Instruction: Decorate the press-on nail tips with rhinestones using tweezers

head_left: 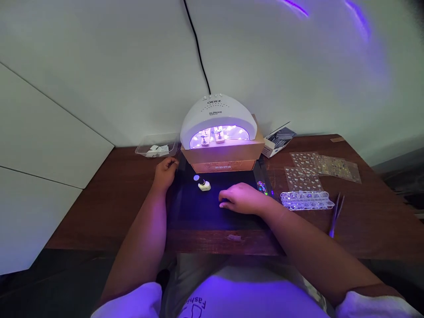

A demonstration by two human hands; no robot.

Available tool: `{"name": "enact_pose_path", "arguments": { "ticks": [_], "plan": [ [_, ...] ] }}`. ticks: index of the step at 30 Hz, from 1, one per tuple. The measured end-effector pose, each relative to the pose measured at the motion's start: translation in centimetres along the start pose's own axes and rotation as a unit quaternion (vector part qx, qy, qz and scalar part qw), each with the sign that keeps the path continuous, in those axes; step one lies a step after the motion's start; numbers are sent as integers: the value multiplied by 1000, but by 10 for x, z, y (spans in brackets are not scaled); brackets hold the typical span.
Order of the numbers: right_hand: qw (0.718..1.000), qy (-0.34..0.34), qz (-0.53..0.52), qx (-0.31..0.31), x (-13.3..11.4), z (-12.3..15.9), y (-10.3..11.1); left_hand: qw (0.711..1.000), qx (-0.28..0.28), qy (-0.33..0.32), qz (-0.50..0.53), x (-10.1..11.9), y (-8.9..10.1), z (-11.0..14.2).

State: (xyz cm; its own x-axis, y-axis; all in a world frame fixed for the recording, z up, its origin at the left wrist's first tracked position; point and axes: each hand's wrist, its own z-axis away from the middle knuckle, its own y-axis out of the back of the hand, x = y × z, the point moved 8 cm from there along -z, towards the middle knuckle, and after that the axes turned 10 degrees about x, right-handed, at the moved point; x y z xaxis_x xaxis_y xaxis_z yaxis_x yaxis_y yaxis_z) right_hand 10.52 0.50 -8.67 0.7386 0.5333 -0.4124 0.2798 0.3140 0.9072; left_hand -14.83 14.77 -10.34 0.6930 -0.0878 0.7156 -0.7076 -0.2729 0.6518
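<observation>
My left hand [164,171] rests at the left edge of a dark mat [198,207], fingers curled in a loose fist; whether it holds anything is hidden. My right hand [240,198] lies palm down on the mat, fingers bent, with a small dark thing under its fingertips that I cannot make out. Between the hands stands a small white holder with a nail tip [202,183]. Behind it, a white dome nail lamp [218,119] glows purple on a cardboard box [222,154], with two small stands inside it.
Right of the mat lie sticker sheets [323,165], a clear bead organizer [307,200] and tweezers [335,215]. A small open box [278,140] sits beside the lamp, a clear plastic tray [156,148] to its left. A black cable [197,44] runs up the wall.
</observation>
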Motion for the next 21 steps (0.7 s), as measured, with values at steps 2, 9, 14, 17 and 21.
{"name": "enact_pose_path", "arguments": {
  "ticks": [2, 9, 14, 17, 21],
  "plan": [
    [1000, -1, 0, 0, 0, 0, -1, 1000, 2, -1, 1, 0, 0, 0],
    [1000, -2, 4, -3, 0, 0, 0, 1000, 0, -2, 4, 2, 1, 0],
    [1000, -3, 8, -4, 0, 0, 1, 1000, 1, -2, 8, 1, 0, 0],
    [1000, -4, 11, -7, -1, 0, 1, 1000, 1, -3, 10, 1, 0, 0],
    [1000, -2, 12, -7, -1, 0, 2, 1000, -1, 0, 11, 0, 0, 0]
  ]
}}
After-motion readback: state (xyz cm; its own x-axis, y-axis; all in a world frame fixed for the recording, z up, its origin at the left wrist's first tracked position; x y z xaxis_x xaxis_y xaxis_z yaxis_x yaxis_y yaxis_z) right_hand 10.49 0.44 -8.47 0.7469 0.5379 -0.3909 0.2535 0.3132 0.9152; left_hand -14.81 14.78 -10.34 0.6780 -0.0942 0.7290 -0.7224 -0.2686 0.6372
